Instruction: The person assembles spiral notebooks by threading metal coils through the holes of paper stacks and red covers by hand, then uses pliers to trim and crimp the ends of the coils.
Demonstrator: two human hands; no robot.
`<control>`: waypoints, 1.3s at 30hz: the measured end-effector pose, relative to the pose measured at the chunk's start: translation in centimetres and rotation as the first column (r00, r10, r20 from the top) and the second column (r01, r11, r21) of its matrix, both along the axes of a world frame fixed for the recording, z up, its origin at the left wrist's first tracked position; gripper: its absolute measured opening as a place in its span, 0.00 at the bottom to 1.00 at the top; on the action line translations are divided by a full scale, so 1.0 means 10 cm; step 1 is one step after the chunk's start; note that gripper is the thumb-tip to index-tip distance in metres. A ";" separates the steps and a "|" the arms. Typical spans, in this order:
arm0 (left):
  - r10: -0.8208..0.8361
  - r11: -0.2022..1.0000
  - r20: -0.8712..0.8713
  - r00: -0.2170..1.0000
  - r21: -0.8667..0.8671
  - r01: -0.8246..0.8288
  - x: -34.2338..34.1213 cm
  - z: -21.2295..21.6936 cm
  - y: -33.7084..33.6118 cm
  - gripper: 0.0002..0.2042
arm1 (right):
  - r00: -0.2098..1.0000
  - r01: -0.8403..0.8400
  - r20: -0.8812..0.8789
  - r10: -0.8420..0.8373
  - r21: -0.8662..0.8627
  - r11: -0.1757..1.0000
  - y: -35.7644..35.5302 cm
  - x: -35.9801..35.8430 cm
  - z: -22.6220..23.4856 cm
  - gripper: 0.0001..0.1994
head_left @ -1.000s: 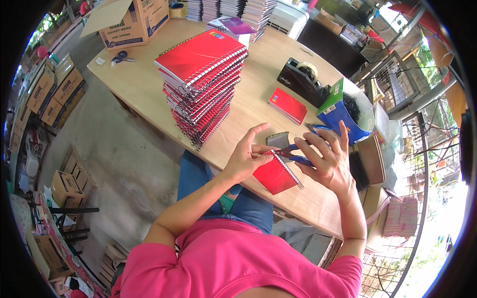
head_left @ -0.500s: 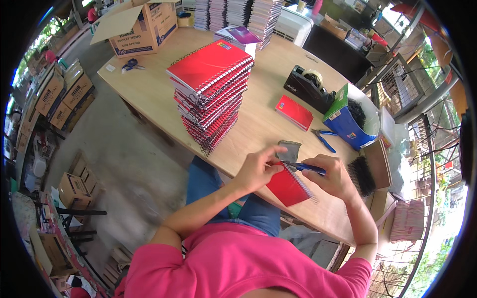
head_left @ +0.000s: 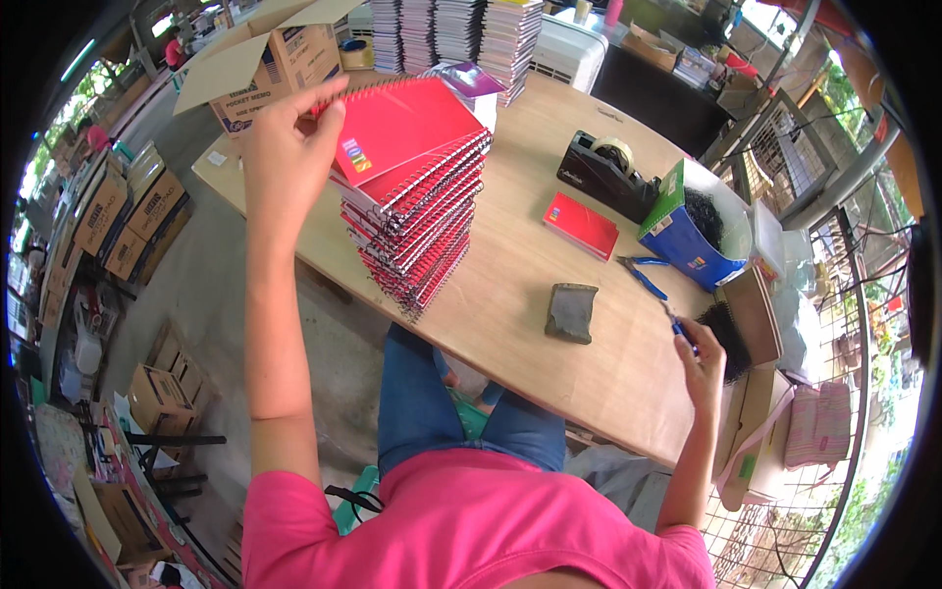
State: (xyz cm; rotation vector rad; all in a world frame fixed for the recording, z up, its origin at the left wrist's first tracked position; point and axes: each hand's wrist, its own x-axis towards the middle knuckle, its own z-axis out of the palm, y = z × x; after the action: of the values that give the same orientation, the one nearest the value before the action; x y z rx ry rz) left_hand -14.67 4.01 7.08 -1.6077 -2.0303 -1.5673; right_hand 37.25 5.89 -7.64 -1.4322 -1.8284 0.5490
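Two hands that had met half a second earlier over a small red notebook at the near table edge were now far apart: the left hand (head_left: pixel 285 147) had reached up to the tall stack of red spiral notebooks (head_left: pixel 417 211), its fingers pinching the far left edge of the top notebook (head_left: pixel 407 128), while the right hand (head_left: pixel 702 358) had swung to the table's right end, closed around a thin blue-handled tool (head_left: pixel 680 329) beside a heap of black wire coils (head_left: pixel 731 339). The notebook held earlier was no longer in either hand. On the wooden table (head_left: pixel 510 304) lay a grey pad (head_left: pixel 572 312), blue pliers (head_left: pixel 643 275), a single small red notebook (head_left: pixel 581 225), a black tape dispenser (head_left: pixel 606 177) and a blue-and-green box (head_left: pixel 687 240) with more dark coils. The tool's working end was hidden by the fingers and its kind could not be made out; the lower stack covers were shadowed, and the stacks of notebooks at the far edge (head_left: pixel 461 29) were cut off by the frame.
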 end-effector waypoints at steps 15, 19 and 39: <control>-0.653 0.748 0.023 0.757 0.174 0.640 1.81 -0.82 0.34 0.15 | 0.885 -0.100 0.465 -0.013 0.218 0.971 0.30 -0.88 -0.96 0.37; -0.225 0.926 0.230 0.947 -0.250 0.281 1.81 -2.09 2.04 0.18 | 0.899 -0.062 0.432 -0.073 0.291 0.955 0.35 -0.77 -0.62 0.33; -0.622 0.768 0.193 0.759 -0.041 0.640 1.82 -2.38 -0.24 0.22 | 0.946 -0.055 0.321 -0.049 0.309 0.949 -0.09 0.15 -0.50 0.13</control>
State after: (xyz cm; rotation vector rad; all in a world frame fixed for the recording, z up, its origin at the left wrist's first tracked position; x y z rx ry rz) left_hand 3.52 1.61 -16.70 -2.4741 -1.7429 -1.8629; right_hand 38.80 5.03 -12.65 -1.3560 -2.0632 0.0094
